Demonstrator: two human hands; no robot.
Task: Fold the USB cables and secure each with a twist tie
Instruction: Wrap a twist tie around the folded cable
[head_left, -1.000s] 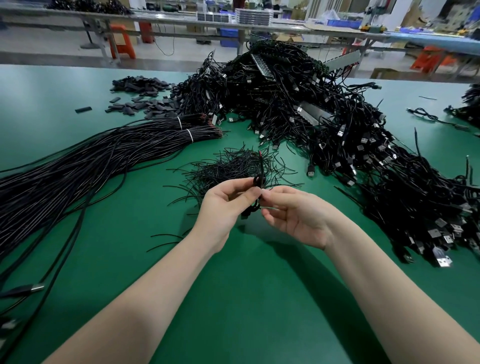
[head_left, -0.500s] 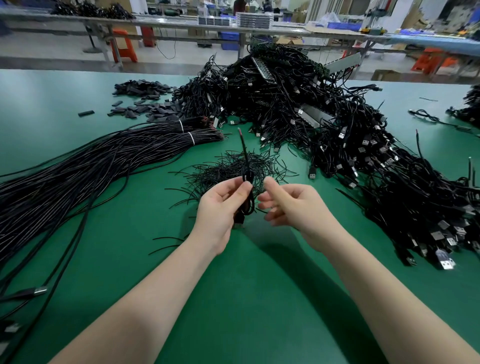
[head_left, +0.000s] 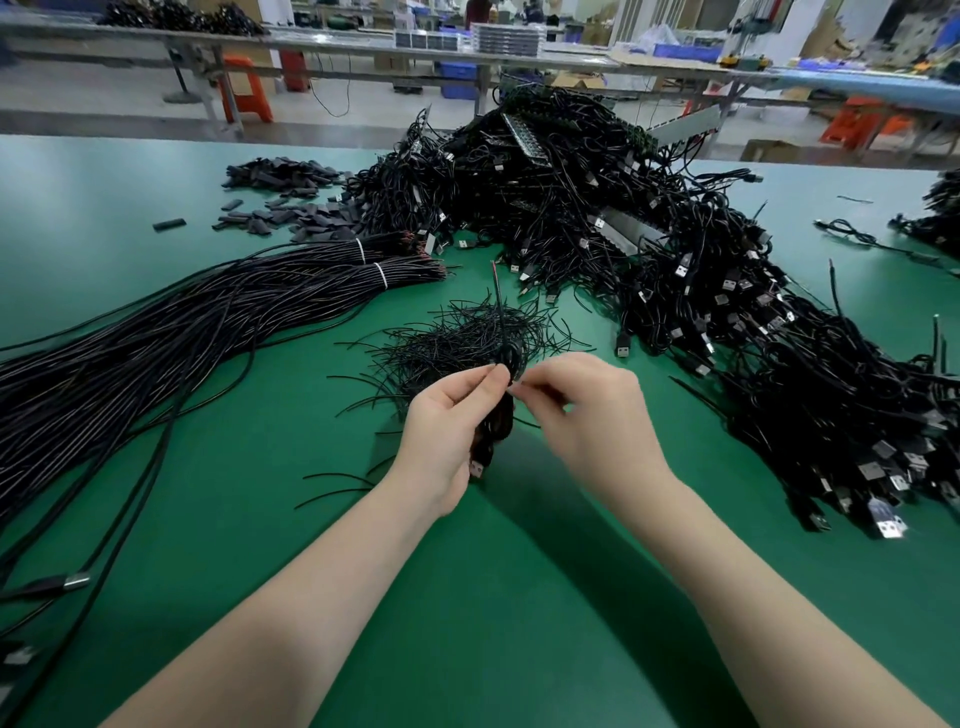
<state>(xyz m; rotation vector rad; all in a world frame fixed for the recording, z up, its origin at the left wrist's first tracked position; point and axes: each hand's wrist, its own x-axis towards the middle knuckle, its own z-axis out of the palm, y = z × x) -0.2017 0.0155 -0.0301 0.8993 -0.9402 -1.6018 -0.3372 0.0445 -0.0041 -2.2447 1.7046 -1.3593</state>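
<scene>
left hand (head_left: 447, 415) grips folded cable (head_left: 496, 421); right hand (head_left: 582, 410) apparently pinches twist tie (head_left: 514, 387)

Folded USB cable (head_left: 493, 431) mostly hidden behind left hand (head_left: 447, 415); only the plug tip shows. Twist tie at right hand (head_left: 582, 410) fingertips too thin to resolve. Straight cable bundle (head_left: 156, 332) cut off at left edge.

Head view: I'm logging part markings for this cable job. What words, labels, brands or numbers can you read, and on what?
None can be read.
USB plugs in the cable heap: no print to be made out; too small.
White ties on the straight cable bundle: blank.
Folded cable in the left hand, with the right hand pinching at its tie: no marking to be seen.
Background boxes and bins: too blurred.
</scene>
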